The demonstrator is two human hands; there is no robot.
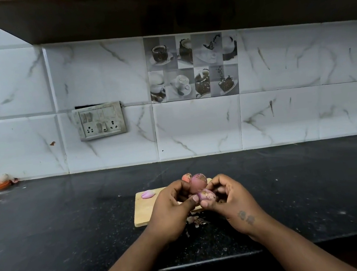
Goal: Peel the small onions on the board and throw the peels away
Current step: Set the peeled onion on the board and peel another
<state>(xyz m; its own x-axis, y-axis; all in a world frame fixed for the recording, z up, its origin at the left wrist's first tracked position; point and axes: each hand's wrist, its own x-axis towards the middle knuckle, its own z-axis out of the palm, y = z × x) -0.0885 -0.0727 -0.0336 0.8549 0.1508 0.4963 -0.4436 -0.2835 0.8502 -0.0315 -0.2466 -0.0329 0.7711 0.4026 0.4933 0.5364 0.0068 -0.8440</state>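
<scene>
Evidently, a small onion [206,195] is pinched between the curled left hand [172,206] and right hand [228,199], kept above the board [144,209], probably so that peels [198,220] are collected just beneath the hands.

Dim, soft light brightens the tiled wall [194,122]; the dark table [70,216] shows faint sheen. Wide-angle bending at the edges, lower frame in shadow, slight overall softness.

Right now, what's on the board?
A peeled onion lies at the board's far-left corner. The left hand and right hand, holding onions, cover its right part; anything there is hidden.
</scene>
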